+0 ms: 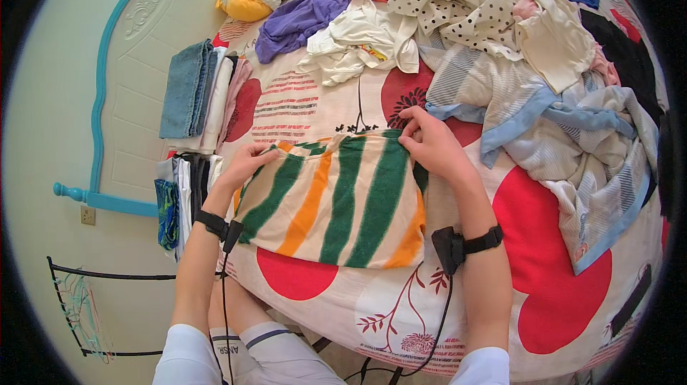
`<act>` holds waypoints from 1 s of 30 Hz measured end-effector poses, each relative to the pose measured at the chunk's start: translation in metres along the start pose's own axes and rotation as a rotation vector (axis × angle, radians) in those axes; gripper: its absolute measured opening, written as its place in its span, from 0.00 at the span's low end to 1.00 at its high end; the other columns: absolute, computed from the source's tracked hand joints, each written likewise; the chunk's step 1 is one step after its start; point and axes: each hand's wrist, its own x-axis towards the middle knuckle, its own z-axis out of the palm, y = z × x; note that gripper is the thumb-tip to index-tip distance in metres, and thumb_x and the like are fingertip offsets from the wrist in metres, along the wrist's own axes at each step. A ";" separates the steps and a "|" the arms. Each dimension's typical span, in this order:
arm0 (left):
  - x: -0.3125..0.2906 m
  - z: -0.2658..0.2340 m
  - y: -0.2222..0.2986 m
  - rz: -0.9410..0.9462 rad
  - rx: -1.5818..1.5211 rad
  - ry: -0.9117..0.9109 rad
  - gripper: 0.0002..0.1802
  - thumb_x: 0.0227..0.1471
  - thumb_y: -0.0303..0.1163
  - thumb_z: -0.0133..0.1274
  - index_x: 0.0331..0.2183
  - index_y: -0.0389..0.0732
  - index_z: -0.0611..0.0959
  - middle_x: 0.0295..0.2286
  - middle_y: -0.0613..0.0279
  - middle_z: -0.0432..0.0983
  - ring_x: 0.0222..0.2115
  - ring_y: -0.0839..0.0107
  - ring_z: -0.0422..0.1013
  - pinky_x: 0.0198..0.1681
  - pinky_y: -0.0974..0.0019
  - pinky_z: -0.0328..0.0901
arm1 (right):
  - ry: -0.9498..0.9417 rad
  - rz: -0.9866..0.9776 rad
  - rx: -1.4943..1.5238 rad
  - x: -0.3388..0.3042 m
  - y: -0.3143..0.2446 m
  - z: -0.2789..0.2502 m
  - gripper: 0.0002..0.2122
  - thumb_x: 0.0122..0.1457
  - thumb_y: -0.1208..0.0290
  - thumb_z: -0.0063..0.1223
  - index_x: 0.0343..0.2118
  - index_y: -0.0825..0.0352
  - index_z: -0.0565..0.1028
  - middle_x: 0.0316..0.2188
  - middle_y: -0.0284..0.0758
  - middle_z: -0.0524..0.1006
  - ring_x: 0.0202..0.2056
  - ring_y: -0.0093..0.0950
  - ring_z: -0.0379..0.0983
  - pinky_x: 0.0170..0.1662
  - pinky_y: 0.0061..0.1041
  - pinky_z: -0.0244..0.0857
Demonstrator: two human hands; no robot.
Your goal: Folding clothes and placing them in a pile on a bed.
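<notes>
A cream garment with wide green and orange stripes (336, 199) is spread on the bed in front of me; whether it is a top or shorts I cannot tell. My left hand (249, 164) pinches its upper left corner between thumb and fingers. At the upper right corner, my right hand (431, 140) grips the edge the same way. The top edge between them is slightly wrinkled, while the lower part hangs down toward the front of the bed. Black straps with small dark boxes and cables sit on both forearms.
Folded jeans (187, 91) and other folded clothes stand in stacks at the left. Beyond lie a purple garment (300, 23), a white shirt (365, 38), polka-dot cloth (465, 6) and a blue-edged blanket (572, 163). Hangers (79, 310) hang on a black rack at lower left.
</notes>
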 end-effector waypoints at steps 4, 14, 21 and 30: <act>0.006 0.002 -0.007 0.039 0.003 0.037 0.15 0.61 0.38 0.56 0.40 0.36 0.85 0.31 0.73 0.78 0.32 0.85 0.69 0.37 0.77 0.64 | 0.001 0.014 -0.018 -0.001 0.003 0.001 0.17 0.56 0.81 0.55 0.49 0.71 0.70 0.28 0.32 0.74 0.26 0.20 0.72 0.32 0.22 0.67; 0.013 -0.023 -0.048 0.202 0.231 0.258 0.26 0.65 0.47 0.48 0.31 0.32 0.84 0.24 0.69 0.77 0.28 0.80 0.68 0.33 0.71 0.62 | -0.015 0.028 0.003 -0.001 -0.003 0.001 0.19 0.57 0.80 0.55 0.52 0.67 0.70 0.29 0.32 0.74 0.25 0.17 0.71 0.30 0.20 0.66; -0.004 -0.059 -0.075 0.256 0.259 0.224 0.20 0.60 0.40 0.49 0.32 0.30 0.83 0.26 0.62 0.78 0.31 0.75 0.72 0.39 0.70 0.65 | -0.011 0.038 0.046 0.000 0.001 0.001 0.18 0.57 0.80 0.56 0.51 0.68 0.71 0.29 0.32 0.74 0.25 0.17 0.71 0.30 0.20 0.66; -0.015 -0.049 -0.072 0.372 0.406 0.115 0.10 0.51 0.27 0.57 0.36 0.33 0.84 0.33 0.59 0.82 0.35 0.73 0.76 0.41 0.68 0.69 | -0.029 0.092 0.151 -0.001 -0.001 -0.001 0.15 0.56 0.78 0.56 0.48 0.70 0.73 0.30 0.35 0.77 0.29 0.24 0.75 0.35 0.26 0.69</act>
